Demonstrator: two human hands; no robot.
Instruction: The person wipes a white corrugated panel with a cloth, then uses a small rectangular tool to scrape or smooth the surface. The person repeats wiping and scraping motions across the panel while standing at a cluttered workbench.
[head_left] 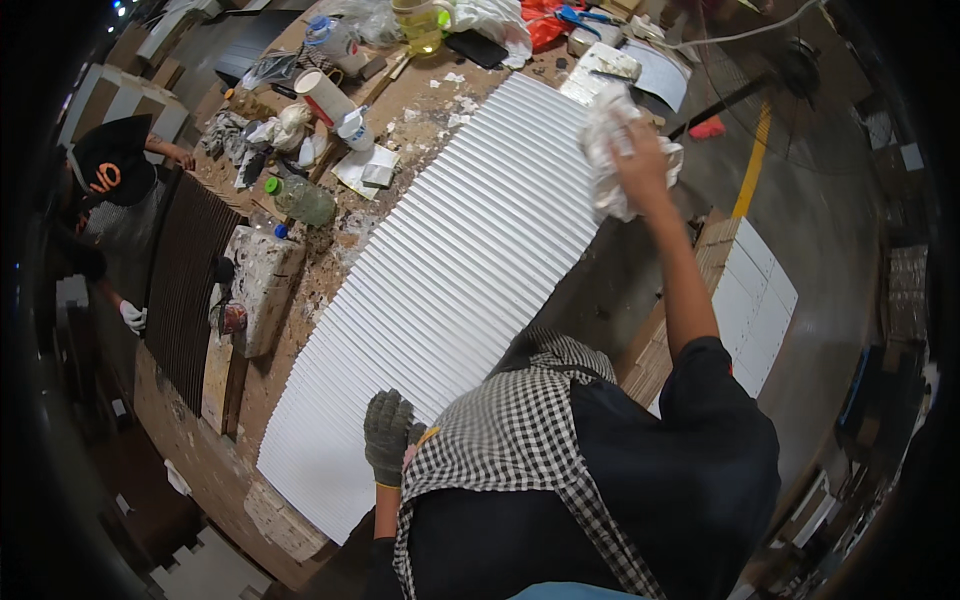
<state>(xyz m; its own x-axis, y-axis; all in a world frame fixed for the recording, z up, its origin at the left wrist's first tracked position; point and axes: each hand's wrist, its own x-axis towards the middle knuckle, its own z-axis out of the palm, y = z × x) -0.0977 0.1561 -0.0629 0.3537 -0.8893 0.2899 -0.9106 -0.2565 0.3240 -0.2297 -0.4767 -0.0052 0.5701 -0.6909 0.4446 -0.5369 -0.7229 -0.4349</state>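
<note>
A long white ribbed panel (440,260) lies slantwise over the worktable, its ridges running across it. At its far right end my bare right hand (643,165) is closed on a crumpled white cloth (608,150), which hangs partly over the panel's edge. My left hand (388,435), in a dark grey knit glove, rests on the panel's near part beside my checked apron (510,425). Its fingers lie along the surface and nothing shows in them.
Bottles, a paper cup (325,97), rags and a green-capped bottle (300,200) clutter the stained worktable (262,395). A stained white block (265,280) stands left of the panel, near a dark ribbed panel (187,290). Another person (115,165) is at the left. White boards (755,300) lie at right.
</note>
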